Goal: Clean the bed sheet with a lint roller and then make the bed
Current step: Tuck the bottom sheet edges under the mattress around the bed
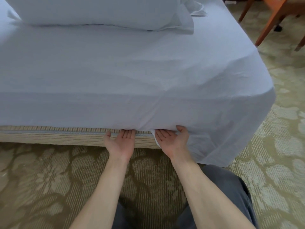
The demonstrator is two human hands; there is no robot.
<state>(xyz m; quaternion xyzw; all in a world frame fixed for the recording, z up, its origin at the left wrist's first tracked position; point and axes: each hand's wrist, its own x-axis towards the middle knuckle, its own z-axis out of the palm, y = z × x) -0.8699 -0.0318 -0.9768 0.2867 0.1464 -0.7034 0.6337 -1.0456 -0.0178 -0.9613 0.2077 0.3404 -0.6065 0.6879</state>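
Pale-blue sheet (115, 71) tucked along left stretch; left hand (121, 142), right hand (171, 141) flat, palms up, pushing hem under; corner (231, 129) hangs untucked.

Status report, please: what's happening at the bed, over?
Palms up: left hand, right hand, fingers pushed under the bed sheet edge. Sheet hangs loose at the right corner. Nothing blocking.

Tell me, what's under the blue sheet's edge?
A striped bed base shows below the sheet. The left hand and right hand push fingertips under it. The mattress itself is hidden.
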